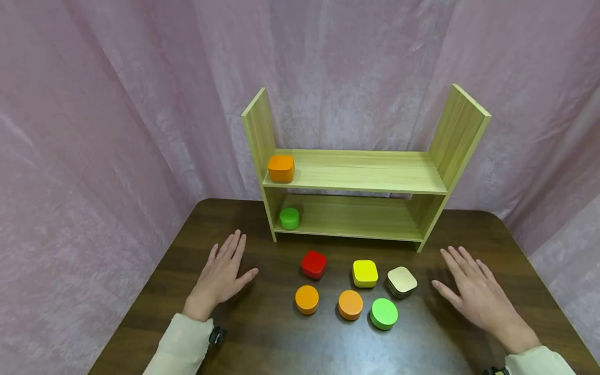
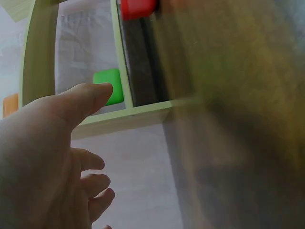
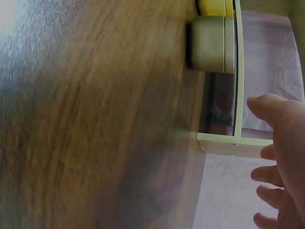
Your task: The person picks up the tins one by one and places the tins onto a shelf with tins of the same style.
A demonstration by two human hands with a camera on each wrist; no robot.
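My left hand (image 1: 219, 278) is over the table's left side with fingers extended and holds nothing. Nearest to it are a red square container (image 1: 313, 264) and an orange round one (image 1: 307, 299). On the right, my other hand (image 1: 483, 297) also has its fingers extended, with nothing in it. Beside that hand stands a cream-topped square container (image 1: 401, 282). Between the hands are a yellow square container (image 1: 365, 273), a second orange round one (image 1: 350, 304) and a bright green round one (image 1: 384, 313). In the right wrist view, the cream-topped container (image 3: 209, 44) shows a greyish-green side.
Behind these items, a two-level wooden shelf (image 1: 356, 169) stands on the dark wooden table (image 1: 262, 338). An orange square container (image 1: 281, 169) sits at the left of its upper board, and a green round one (image 1: 289, 218) on the lower board. Pink curtains (image 1: 347, 73) hang behind.
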